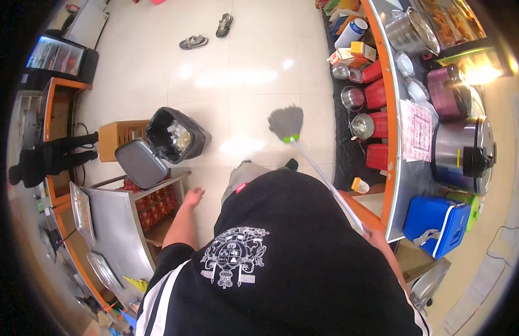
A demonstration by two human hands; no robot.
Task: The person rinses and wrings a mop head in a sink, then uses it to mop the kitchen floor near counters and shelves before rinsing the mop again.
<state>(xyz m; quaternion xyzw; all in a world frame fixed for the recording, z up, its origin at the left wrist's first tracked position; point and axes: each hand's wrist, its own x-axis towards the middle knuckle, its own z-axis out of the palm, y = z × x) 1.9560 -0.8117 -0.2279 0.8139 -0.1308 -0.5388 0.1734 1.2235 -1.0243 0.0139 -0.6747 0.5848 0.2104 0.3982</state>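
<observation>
In my right hand (372, 233) is the upper end of a broom's pale handle (326, 181). The handle slants away from me to a grey, brush-like broom head (287, 121) with a green collar, resting on the tiled floor. My left hand (194, 197) hangs at my side with nothing in it, near a metal worktable (114, 227). Beyond that hand stands a bin (200, 138) lined with a black bag, with light-coloured rubbish inside. Its grey lid (142, 163) is swung back to the left.
Along the right runs an orange-edged counter (383, 54) with a large steel cooker (453, 151) and a blue cool box (432, 227). Red containers (376, 124) stand beneath it. A cardboard box (110, 140) is beside the bin. Shoes (194, 42) lie ahead. A person (41, 161) stands far left.
</observation>
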